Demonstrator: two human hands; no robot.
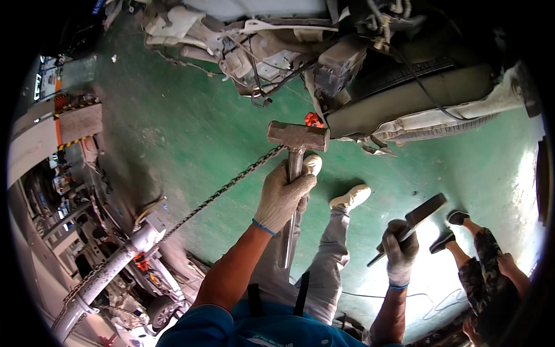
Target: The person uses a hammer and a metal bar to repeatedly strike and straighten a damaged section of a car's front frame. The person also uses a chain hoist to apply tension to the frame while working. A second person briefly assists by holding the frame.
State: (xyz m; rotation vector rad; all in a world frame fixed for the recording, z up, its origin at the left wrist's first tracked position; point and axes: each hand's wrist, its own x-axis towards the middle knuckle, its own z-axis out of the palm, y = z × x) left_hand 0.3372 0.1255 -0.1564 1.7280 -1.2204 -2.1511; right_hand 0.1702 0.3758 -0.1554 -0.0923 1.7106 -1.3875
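My left hand (283, 196), in a pale knit glove, is closed round the steel handle of a sledgehammer (298, 136). Its blocky, rust-brown head is uppermost, and the shaft runs down below my fist. To the right, my right hand (400, 248), in a dirty glove, grips a smaller hammer (426, 210) with a dark oblong head. A taut chain (222, 192) slants up from the lower left and passes out of sight behind the sledgehammer head. Just beyond that head shows a red metal piece (314, 120), perhaps a clamp, by the car body.
A stripped, damaged car (416, 110) with exposed parts spans the far side. At lower left stands a white metal post (110, 277) wrapped with chain, among scattered car parts. Another person (483, 263) in camouflage shorts is at right. A thin cable (387, 296) lies on the green floor.
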